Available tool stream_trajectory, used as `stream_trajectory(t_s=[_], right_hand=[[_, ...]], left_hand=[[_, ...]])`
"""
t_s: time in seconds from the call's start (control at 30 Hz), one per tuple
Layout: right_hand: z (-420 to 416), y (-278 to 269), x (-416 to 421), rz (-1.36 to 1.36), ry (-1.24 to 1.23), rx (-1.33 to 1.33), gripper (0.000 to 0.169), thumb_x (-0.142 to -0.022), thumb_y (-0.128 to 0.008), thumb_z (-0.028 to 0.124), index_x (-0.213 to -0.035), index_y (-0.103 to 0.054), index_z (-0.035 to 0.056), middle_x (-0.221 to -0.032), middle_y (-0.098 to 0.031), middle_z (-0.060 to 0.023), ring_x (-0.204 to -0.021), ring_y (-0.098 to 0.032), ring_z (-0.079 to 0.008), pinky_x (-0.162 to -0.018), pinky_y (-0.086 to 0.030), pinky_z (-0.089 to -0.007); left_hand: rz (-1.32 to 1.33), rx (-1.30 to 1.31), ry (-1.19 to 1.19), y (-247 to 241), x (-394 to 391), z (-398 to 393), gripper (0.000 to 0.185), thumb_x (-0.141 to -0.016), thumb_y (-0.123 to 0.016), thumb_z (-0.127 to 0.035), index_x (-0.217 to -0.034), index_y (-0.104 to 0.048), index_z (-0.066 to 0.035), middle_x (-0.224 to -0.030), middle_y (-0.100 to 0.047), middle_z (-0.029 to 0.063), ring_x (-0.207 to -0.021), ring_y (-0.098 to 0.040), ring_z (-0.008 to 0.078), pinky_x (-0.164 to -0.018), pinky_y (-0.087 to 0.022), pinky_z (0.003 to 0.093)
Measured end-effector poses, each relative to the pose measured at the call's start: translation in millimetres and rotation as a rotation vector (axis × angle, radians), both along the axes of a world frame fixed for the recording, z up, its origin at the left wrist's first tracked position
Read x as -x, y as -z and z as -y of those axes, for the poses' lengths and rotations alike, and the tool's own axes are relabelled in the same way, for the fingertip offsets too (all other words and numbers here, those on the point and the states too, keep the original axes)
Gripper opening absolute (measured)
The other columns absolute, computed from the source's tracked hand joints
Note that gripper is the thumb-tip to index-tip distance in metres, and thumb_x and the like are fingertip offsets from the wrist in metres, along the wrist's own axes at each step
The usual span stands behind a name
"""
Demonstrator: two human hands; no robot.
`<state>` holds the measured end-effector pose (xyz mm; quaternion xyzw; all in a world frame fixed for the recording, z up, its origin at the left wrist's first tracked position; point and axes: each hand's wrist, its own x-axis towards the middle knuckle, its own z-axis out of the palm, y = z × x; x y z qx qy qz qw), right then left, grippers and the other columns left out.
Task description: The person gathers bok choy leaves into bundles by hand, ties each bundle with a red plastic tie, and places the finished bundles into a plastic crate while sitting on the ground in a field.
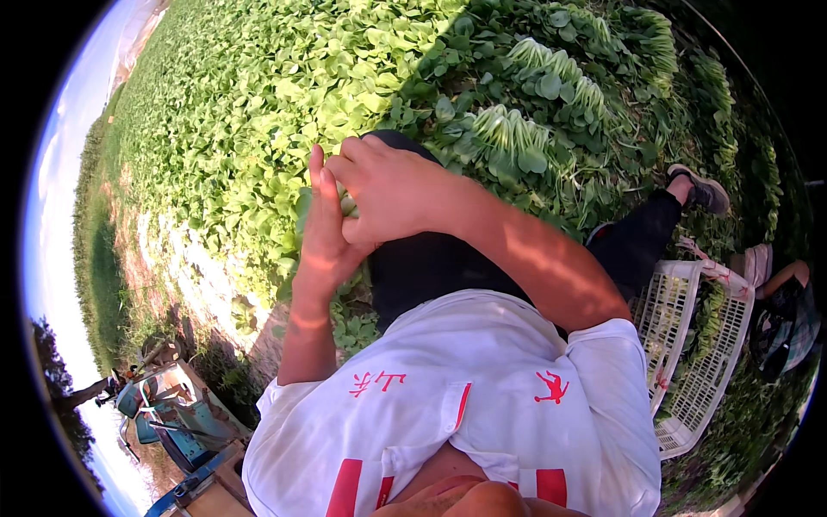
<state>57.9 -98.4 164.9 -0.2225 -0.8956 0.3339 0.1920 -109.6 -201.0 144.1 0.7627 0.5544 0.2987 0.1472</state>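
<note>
My left hand [323,226] is raised before my bent knee, two fingers pointing up. A leafy green plant [349,205] shows its pale stem base between my hands, and darker leaves stick out past the left hand's outer side. Over it, from the right, reaches my right hand [387,187], back upward and fingers bent, touching the left hand; whether it grips the stem is hidden. Rows of cut leafy greens [510,132] lie on the ground to the right of the knee, pale stem ends upward. Uncut greens [258,116] grow densely ahead and to the left.
An openwork white plastic crate [675,342] stands at my right side, greens visible through it. Beyond it is part of another person [785,316]. A shoe [701,189] rests among the greens at right. A blue vehicle [187,413] is at lower left, near bare soil [187,258].
</note>
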Motion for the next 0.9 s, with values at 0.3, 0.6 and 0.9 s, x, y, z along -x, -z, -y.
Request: stream_trajectory(t_s=[0.3,0.6,0.9], right_hand=[[1.7,13.4,-45.2,-0.605,-0.153,0.649,0.123,-0.072,-0.093,0.049,-0.162,-0.023,0.0027,-0.162,-0.032,-0.019,-0.151,-0.034,-0.0326,-0.122,-0.032,-0.0466],[55.9,0.8,-93.7,-0.766,0.256,0.199,0.118,-0.074,-0.088,0.039,-0.164,-0.019,0.0081,-0.146,-0.049,-0.0231,-0.132,-0.052,-0.0405,-0.112,-0.044,-0.0455],[87.3,17.5,-165.8,-0.712,0.688,0.2,0.133,-0.069,-0.086,0.046,-0.163,-0.004,0.0018,-0.151,-0.045,-0.0256,-0.136,-0.049,-0.0409,-0.115,-0.042,-0.0436]], left_hand=[[0.681,-0.018,0.113,-39.4,3.8,6.5,0.143,-0.067,-0.094,-0.009,-0.167,0.007,-0.026,-0.164,-0.023,0.0258,-0.143,-0.043,0.0393,-0.114,-0.044,0.0493],[0.862,0.018,0.005,-78.4,-104.6,-17.6,0.149,-0.06,-0.089,-0.072,-0.166,-0.001,-0.015,-0.162,-0.031,0.0249,-0.148,-0.038,0.0391,-0.122,-0.036,0.0531],[0.913,0.099,0.162,-65.3,-212.5,-26.0,0.106,-0.087,-0.065,-0.068,-0.166,-0.013,-0.018,-0.158,-0.036,0.0255,-0.143,-0.044,0.0432,-0.116,-0.043,0.0584]])
